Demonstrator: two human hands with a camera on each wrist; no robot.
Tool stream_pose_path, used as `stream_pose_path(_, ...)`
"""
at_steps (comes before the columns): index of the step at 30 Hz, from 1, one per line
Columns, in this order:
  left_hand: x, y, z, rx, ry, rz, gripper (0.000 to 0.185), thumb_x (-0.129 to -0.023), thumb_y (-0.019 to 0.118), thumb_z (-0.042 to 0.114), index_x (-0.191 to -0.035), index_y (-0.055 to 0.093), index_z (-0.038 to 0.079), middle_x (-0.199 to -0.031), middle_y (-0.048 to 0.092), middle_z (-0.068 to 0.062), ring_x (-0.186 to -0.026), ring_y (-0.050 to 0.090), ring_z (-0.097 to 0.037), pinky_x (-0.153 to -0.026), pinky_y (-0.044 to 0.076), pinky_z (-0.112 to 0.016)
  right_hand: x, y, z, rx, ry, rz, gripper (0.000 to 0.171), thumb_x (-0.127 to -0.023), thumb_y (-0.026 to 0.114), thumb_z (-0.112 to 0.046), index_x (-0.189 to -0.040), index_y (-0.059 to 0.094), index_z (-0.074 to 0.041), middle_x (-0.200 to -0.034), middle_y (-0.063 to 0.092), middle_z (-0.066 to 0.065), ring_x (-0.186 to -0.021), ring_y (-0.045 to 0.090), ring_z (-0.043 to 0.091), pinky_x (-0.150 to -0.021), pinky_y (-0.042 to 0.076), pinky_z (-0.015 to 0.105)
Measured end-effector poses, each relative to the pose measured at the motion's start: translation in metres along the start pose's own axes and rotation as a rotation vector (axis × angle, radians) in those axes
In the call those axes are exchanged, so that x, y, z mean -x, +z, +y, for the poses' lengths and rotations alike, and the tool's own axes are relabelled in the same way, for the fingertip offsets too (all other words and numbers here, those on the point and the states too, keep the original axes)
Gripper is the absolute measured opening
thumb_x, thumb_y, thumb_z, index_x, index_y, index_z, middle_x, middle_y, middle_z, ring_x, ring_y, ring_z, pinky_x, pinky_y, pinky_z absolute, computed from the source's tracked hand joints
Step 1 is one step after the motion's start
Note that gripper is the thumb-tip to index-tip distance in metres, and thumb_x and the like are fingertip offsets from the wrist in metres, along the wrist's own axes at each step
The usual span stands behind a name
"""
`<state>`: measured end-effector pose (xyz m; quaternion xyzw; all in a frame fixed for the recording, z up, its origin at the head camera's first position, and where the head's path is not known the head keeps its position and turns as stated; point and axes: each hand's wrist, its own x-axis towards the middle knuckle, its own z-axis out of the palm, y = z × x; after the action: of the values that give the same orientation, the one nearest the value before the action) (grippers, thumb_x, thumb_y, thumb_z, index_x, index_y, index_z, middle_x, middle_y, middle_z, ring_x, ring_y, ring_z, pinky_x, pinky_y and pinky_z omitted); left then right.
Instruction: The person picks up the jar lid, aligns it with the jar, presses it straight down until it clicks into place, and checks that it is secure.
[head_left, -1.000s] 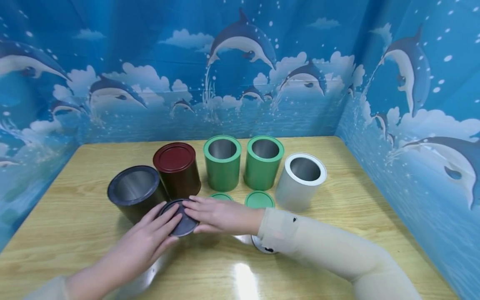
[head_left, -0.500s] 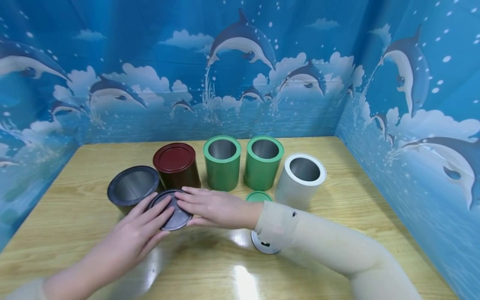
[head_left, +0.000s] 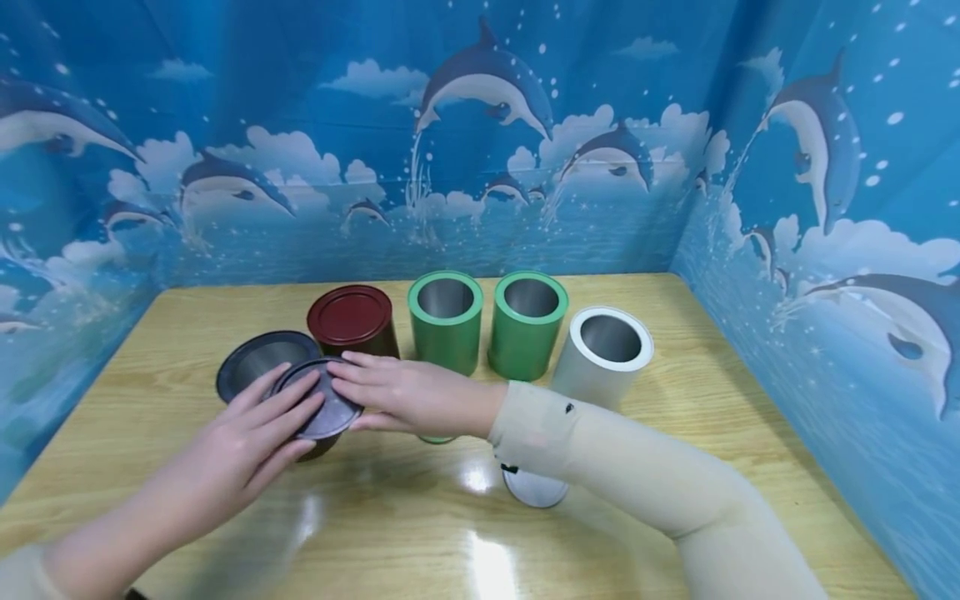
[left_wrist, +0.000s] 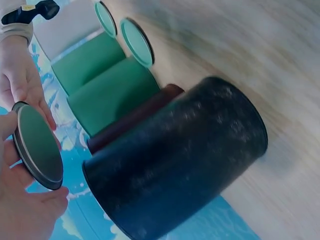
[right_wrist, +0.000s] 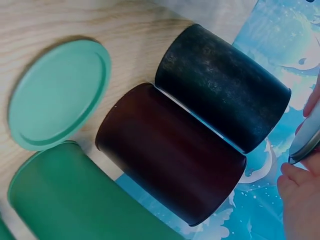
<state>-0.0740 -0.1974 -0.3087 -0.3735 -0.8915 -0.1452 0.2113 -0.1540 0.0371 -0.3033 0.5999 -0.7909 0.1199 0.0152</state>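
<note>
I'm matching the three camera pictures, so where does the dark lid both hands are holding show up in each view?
Head: dark lid left of centre, held over the black can.
Left wrist: at the left edge, its face showing.
Right wrist: only a sliver at the right edge.
Shared landmark: the dark red can beside the black can.

Head view: black lid (head_left: pixel 315 408) hides near rim of black can (head_left: pixel 258 360) — left hand (head_left: pixel 240 454) and right hand (head_left: pixel 397 396) cover lid's near and right edges. Right forearm beside black can hides green lids; only sliver of one (head_left: pixel 437 438) shows. Silver lid (head_left: pixel 536 489) half under sleeve. Left wrist view: table blurred. Right wrist view: black lid cut by right edge — only sliver visible.
</note>
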Motion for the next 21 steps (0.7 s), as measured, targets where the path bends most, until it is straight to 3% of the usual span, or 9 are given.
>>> stream_pose_path(5, 0.002, -0.005, -0.01, -0.004, -0.012, -0.038, 0.05, -0.096, 0.045, 0.041, -0.131, 0.056, 0.007, -0.137, 0.048, -0.015, -0.129, 0.035, -0.039, -0.098, 0.036, -0.053, -0.01, -0.004, 0.001, 0.003, 0.026, -0.043, 0.055, -0.099, 0.045, -0.033, -0.145, 0.031, -0.006, -0.151, 0.025, 0.008, -0.14, 0.012, 0.017, -0.109, 0.012, 0.019)
stream_pose_path(11, 0.003, -0.008, -0.021, -0.009, -0.042, -0.09, 0.048, -0.093, 0.055, 0.035, -0.132, 0.054, 0.009, -0.138, 0.046, -0.014, -0.131, 0.033, -0.038, -0.095, 0.038, -0.056, -0.021, -0.007, 0.003, 0.01, 0.068, -0.086, 0.055, -0.099, 0.043, -0.035, -0.145, 0.031, -0.009, -0.152, 0.024, 0.006, -0.141, 0.01, 0.015, -0.109, 0.011, 0.018)
stream_pose_path(21, 0.006, -0.011, -0.033, 0.024, -0.155, -0.207, 0.053, -0.089, 0.064, 0.025, -0.137, 0.048, 0.011, -0.142, 0.042, -0.014, -0.136, 0.025, -0.035, -0.093, 0.035, -0.061, -0.037, -0.009, 0.006, -0.021, 0.125, -0.187, 0.055, -0.099, 0.038, -0.04, -0.147, 0.027, -0.013, -0.153, 0.018, 0.001, -0.14, 0.004, 0.009, -0.108, 0.009, 0.014)
